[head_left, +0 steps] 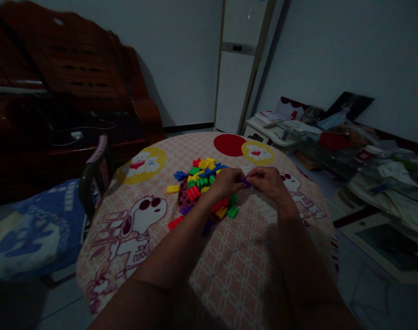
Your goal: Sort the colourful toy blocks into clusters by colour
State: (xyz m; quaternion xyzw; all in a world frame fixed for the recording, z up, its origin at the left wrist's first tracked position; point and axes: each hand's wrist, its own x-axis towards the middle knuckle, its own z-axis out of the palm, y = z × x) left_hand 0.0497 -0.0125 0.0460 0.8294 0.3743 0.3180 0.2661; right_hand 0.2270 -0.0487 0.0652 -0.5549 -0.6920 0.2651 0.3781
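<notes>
Over the round table, my left hand (230, 181) and my right hand (266, 182) meet, their fingertips closed from either side on a small purple plastic toy piece (245, 182). Fingers cover much of it, so its exact shape is hidden. To the left and partly behind my left forearm lies a heap of toy pieces (204, 180) in yellow, red, green and blue. These look like plastic building pieces with finger-like prongs. Under the heap a dark red patterned surface (184, 195) shows in part; what it is, I cannot tell.
A pink patterned tablecloth (225, 275) covers the round table. Left of it stands a chair (88, 192) with a blue cloth (40, 224). Behind are a wooden sofa (78, 78) and a tall white cabinet-like unit (236, 87). A cluttered glass-topped table (336, 156) is at right.
</notes>
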